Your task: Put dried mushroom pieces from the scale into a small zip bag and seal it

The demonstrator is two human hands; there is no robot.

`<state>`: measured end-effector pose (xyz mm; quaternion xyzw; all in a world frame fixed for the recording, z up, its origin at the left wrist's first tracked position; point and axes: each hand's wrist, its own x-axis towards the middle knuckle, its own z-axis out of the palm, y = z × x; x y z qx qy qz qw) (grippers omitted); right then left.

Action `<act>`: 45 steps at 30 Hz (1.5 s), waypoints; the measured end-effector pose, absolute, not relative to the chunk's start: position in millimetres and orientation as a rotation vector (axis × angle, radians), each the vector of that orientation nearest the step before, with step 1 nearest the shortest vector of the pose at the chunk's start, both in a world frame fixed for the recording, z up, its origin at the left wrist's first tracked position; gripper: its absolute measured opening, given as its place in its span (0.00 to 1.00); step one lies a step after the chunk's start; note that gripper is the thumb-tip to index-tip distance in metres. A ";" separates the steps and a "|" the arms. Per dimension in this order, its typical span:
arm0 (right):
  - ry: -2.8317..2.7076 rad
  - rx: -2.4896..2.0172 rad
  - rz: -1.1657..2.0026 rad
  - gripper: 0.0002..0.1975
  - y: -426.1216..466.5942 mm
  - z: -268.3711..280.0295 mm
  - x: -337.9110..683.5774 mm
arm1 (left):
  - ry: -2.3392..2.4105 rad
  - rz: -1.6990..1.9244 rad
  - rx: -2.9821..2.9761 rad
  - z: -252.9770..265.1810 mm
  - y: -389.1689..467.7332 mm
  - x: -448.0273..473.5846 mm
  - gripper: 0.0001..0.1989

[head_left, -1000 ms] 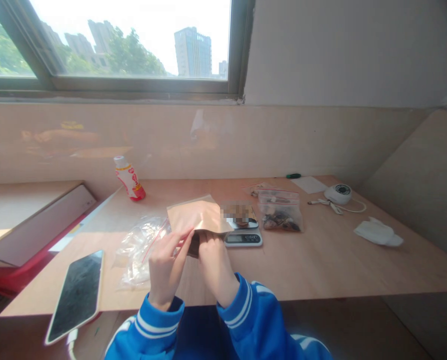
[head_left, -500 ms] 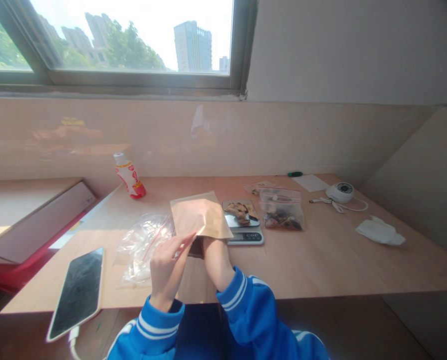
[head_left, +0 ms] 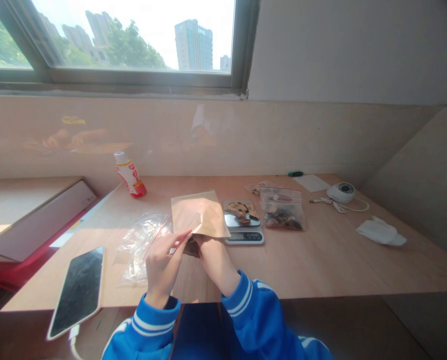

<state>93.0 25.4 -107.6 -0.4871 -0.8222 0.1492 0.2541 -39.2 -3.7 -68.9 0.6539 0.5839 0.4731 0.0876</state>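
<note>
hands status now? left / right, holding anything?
Left hand: closed, pinching the lower edge of the brown pouch.
Right hand: closed on the same pouch from below; fingers mostly hidden.

Count on the table (head_left: 321,260), head view:

- Hands: 2, left hand (head_left: 162,267) and right hand (head_left: 213,260), both at 1 brown paper pouch (head_left: 199,216).
- Clear zip bags: 2 told apart with certainty; 1 empty bag (head_left: 143,245) beside the left hand, 1 filled bag (head_left: 282,210) by the scale. A further bag lay behind the filled one; number uncertain.
- Digital scale (head_left: 244,227): 1.
- Phone (head_left: 78,290): 1.
- Drink bottle (head_left: 129,175): 1.
- White round device (head_left: 341,191): 1.
- Crumpled tissue (head_left: 380,232): 1.
- Green pen (head_left: 294,174): 1.
- Paper sheet (head_left: 311,183): 1.
</note>
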 end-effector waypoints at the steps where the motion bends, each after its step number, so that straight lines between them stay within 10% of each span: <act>1: -2.243 -1.359 0.402 0.18 23.0 -102.9 93.6 | 1.751 1.411 1.954 -68.8 -3.4 -39.8 0.13; 14: -1.999 -0.928 0.407 0.10 -9.7 -69.5 132.6 | 2.045 1.283 2.041 -68.9 8.7 -66.6 0.12; 25: -2.091 -1.667 -0.295 0.11 59.7 -101.7 182.6 | 2.084 1.071 2.002 -88.0 13.6 -97.8 0.13; 40: -1.910 -1.163 0.271 0.18 -19.1 -96.5 193.7 | 2.246 0.544 2.026 -123.4 33.4 -171.5 0.19; 45: -1.954 -1.194 0.205 0.15 -19.3 -101.1 183.2 | 2.566 0.884 1.870 -109.9 29.5 -158.4 0.14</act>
